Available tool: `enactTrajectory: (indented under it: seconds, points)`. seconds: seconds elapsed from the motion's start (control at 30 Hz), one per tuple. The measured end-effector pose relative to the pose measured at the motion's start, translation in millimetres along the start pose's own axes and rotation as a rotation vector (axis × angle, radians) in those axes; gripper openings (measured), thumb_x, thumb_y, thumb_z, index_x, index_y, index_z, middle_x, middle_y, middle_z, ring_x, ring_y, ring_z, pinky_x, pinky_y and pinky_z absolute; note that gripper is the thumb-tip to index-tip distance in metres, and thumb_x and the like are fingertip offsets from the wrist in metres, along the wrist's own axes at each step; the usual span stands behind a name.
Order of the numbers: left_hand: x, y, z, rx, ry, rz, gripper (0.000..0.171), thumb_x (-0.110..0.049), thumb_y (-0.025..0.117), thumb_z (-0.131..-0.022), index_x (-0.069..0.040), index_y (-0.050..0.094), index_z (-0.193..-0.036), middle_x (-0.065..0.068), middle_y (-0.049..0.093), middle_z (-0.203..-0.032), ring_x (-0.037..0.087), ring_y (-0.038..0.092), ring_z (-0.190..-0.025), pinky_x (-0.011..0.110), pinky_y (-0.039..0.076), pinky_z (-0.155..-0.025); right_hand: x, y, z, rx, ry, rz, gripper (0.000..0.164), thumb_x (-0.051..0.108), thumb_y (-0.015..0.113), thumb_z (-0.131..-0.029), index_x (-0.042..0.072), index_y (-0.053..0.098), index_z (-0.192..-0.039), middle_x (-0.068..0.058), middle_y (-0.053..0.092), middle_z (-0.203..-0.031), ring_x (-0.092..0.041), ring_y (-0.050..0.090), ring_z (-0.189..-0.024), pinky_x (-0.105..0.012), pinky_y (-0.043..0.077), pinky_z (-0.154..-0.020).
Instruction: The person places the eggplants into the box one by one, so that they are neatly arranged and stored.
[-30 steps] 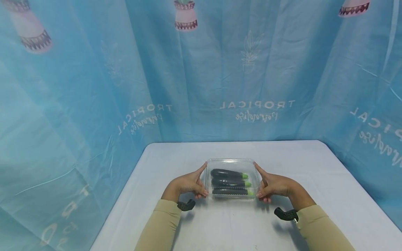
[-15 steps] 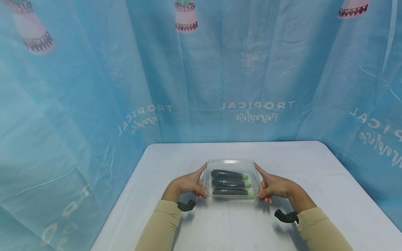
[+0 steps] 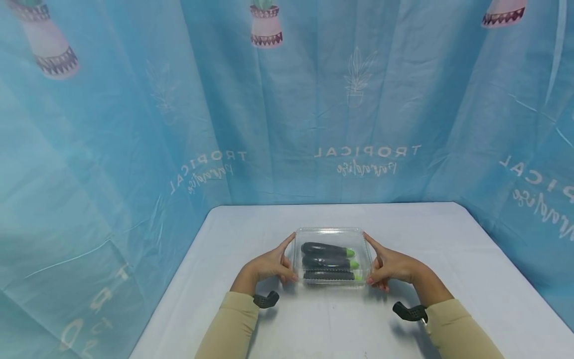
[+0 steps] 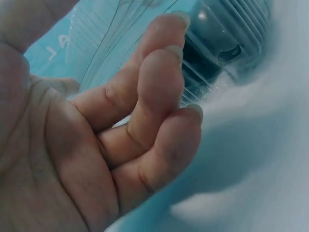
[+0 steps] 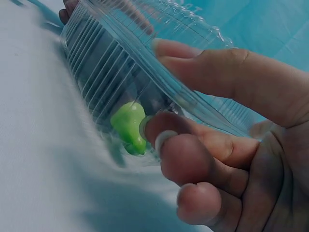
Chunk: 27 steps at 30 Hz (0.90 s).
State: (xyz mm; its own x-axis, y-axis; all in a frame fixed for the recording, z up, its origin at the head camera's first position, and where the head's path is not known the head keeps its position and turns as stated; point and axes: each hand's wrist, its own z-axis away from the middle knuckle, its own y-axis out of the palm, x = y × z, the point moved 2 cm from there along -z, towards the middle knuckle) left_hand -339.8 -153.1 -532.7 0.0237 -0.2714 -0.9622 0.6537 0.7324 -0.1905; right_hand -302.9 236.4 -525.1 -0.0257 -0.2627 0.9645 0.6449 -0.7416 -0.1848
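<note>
In the head view, a clear plastic clamshell box (image 3: 329, 230) lies in the middle of the table, its lid down. Three dark eggplants (image 3: 325, 249) with green stem ends lie side by side inside it. My left hand (image 3: 270, 264) grips the box's left side, index finger stretched to the far corner and thumb at the near corner. Mirroring it, my right hand (image 3: 394, 264) holds the right side. In the right wrist view, the thumb lies along the box's rim (image 5: 159, 79), fingertips bent against the ribbed wall below, beside a green stem end (image 5: 129, 126).
A white cloth covers the table (image 3: 332, 329). Blue printed curtains (image 3: 291, 114) hang behind it and along both sides. Each wrist wears a black camera mount, one at the left (image 3: 266, 299) and one at the right (image 3: 410, 312).
The head view has tilted very slightly, so the background sits a little lower. Both hands keep their hold, and the box has stayed in place.
</note>
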Motion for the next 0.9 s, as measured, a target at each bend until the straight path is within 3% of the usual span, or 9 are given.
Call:
enactTrajectory:
  seconds: [0.3, 0.6, 0.77, 0.9]
  points:
    - [3.7, -0.4, 0.4, -0.013, 0.073, -0.014, 0.133, -0.01, 0.093, -0.08, -0.036, -0.001, -0.17, 0.016, 0.073, -0.085, 0.022, 0.067, -0.069, 0.038, 0.06, -0.073, -3, -4, 2, -0.025, -0.034, 0.041, 0.136, 0.0, 0.084, -0.088, 0.031, -0.024, -0.165, -0.028, 0.07, -0.08, -0.027, 0.066, -0.056, -0.046, 0.061, -0.054]
    - [5.9, -1.9, 1.2, -0.037, 0.067, -0.011, 0.128, -0.015, 0.09, -0.084, -0.033, -0.003, -0.17, 0.017, 0.075, -0.091, 0.022, 0.068, -0.072, 0.04, 0.061, -0.075, -3, -8, 4, -0.014, -0.078, 0.059, 0.134, 0.0, 0.083, -0.089, 0.029, -0.024, -0.165, -0.031, 0.069, -0.081, -0.028, 0.066, -0.058, -0.047, 0.061, -0.055]
    - [8.6, -14.4, 6.1, -0.044, 0.063, 0.001, 0.107, -0.017, 0.075, -0.1, -0.028, -0.005, -0.17, 0.019, 0.076, -0.098, 0.026, 0.069, -0.075, 0.043, 0.062, -0.075, -5, -14, 10, -0.035, -0.064, 0.111, 0.122, 0.008, 0.078, -0.097, 0.026, -0.021, -0.166, -0.028, 0.072, -0.088, -0.032, 0.07, -0.066, -0.049, 0.062, -0.06]
    - [11.5, -31.2, 7.1, -0.119, 0.061, 0.012, 0.092, -0.022, 0.066, -0.106, -0.022, 0.0, -0.171, 0.019, 0.074, -0.111, 0.034, 0.071, -0.086, 0.047, 0.062, -0.079, -8, -23, 19, -0.075, -0.001, 0.156, 0.102, 0.019, 0.068, -0.106, 0.024, -0.013, -0.169, -0.022, 0.075, -0.096, -0.038, 0.071, -0.074, -0.05, 0.063, -0.065]
